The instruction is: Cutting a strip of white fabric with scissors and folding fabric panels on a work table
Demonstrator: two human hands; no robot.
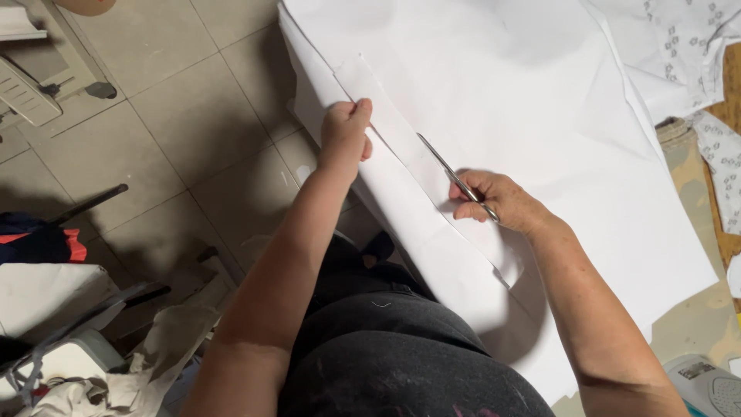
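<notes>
Scissors [455, 179] slice through white fabric [502, 100] spread over the worktop [687, 324], the right hand [494, 197] closed around their handles, blades pointing away along the cut. The left hand [345, 133] pinches the narrow strip [390, 123] near the fabric's edge. Patterned cloth [695, 46] lies at the far right; grey floor tiles [177, 116] show to the left.

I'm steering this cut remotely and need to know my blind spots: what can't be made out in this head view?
- Scissors: handles hidden inside the right hand; blade tips too thin to tell open or closed.
- White fabric: far end cut off by the top edge.
- Strip end: covered by the left hand, pinching it.
- Table: mostly under the fabric.
- Patterned cloth: cut off at right.
</notes>
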